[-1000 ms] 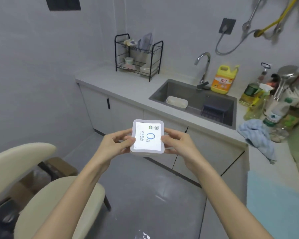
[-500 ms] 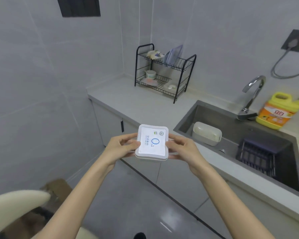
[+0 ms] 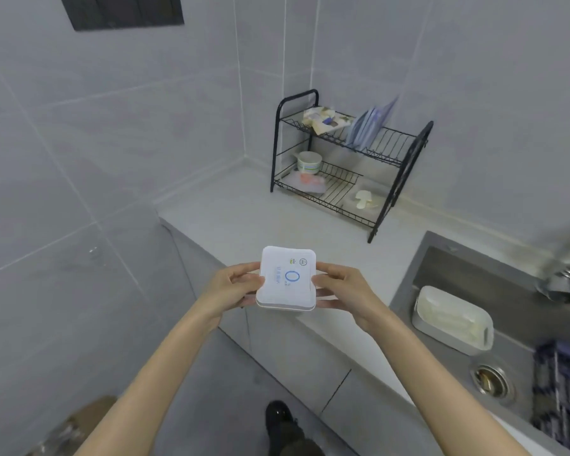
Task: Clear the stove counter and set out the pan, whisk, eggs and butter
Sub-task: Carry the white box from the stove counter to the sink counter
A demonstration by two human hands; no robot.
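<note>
We pinch a square white lidded plastic box between left hand and right hand above the grey counter; pan, whisk, eggs and butter are nowhere in view, so we judge most of the task unfinished.

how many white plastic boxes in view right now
2. One labelled box is gripped between the left hand and right hand at the counter edge; one cream box lies in the sink. The rack could hide more.

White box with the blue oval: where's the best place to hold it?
By its left and right edges, one hand from each side, the way the left hand and right hand pinch the white box: it is flat and wide, label up.
</note>
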